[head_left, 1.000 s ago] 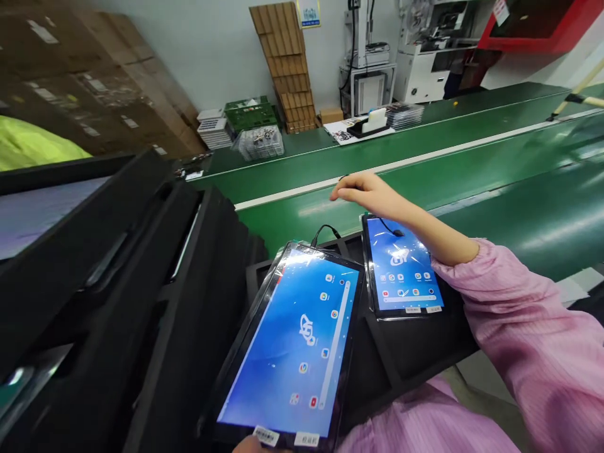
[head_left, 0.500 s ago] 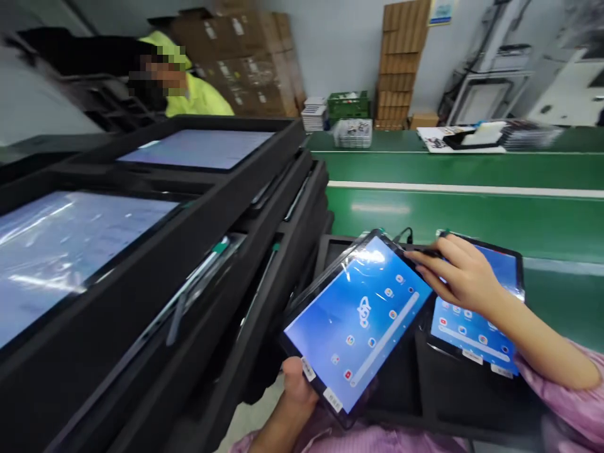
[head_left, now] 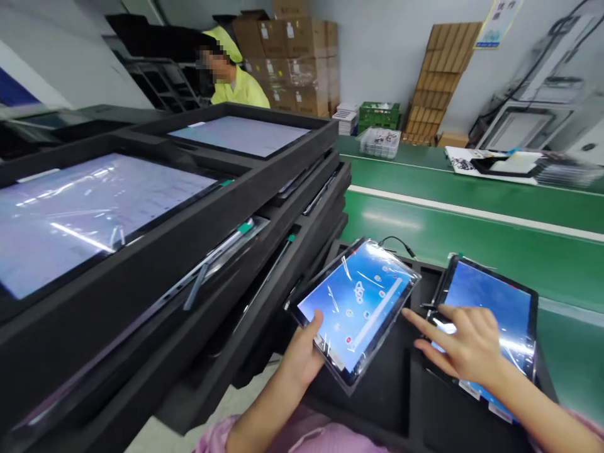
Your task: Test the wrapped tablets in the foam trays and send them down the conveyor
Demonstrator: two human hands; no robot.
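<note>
While clasped by the left hand [head_left: 302,353] above the tray's left half [head_left: 377,397], the tablet [head_left: 357,301] is flanked lengthwise by the right hand [head_left: 472,345], grip unclear

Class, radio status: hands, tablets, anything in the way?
Left hand: grip on first tablet, labelled end. Right hand: over second tablet, touch unclear. Obstruction: right hand hides part of second tablet.

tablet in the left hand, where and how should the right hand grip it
Probably pinch the tablet by the long edge facing the right hand, coming from the right: that side is thin and free, while the left hand holds a short end.
</note>
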